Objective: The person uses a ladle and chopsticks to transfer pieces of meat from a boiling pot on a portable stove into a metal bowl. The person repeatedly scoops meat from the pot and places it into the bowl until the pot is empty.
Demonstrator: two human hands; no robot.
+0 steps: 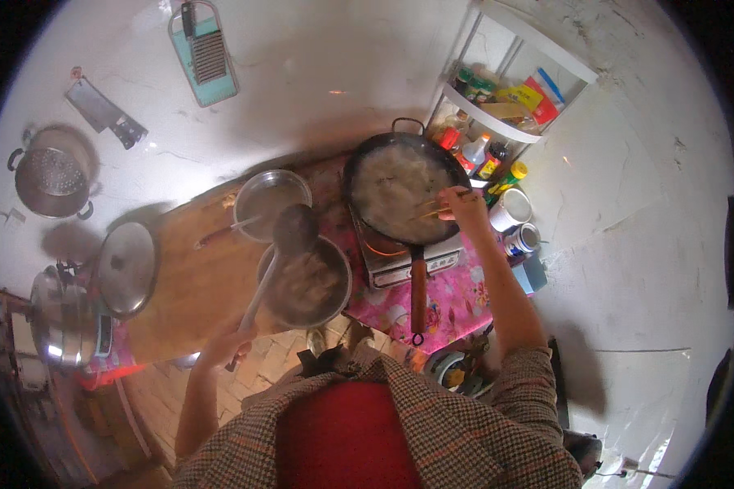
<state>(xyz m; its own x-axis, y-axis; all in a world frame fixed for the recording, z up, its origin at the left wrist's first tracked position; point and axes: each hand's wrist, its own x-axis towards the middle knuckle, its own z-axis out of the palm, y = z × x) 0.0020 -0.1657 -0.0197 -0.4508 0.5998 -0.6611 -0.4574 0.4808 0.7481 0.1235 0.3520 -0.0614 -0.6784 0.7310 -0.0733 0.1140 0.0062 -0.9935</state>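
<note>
My left hand [227, 347] is closed around the handle of a ladle [295, 228], whose dark bowl hangs over the rim of a metal basin [347, 275] with pale food in it. In my right hand [462, 206] are chopsticks [429, 211], their tips down in the black wok [362, 215]. Cloudy, bubbling liquid [397, 183] fills much of the wok, which stands on a portable stove [397, 269]. The wok's wooden handle [418, 293] points towards me. Behind the basin, a second metal bowl [268, 183] holds liquid and a utensil with a pale end.
A wooden board [189, 287] lies left, with a metal lid [127, 269] and a steamer pot [64, 318] beyond. Seasoning bottles [477, 150] fill a corner shelf [495, 116] at the right; white jars [511, 209] stand below. A cleaver [101, 110], grater [211, 58] and colander [55, 177] hang on the wall.
</note>
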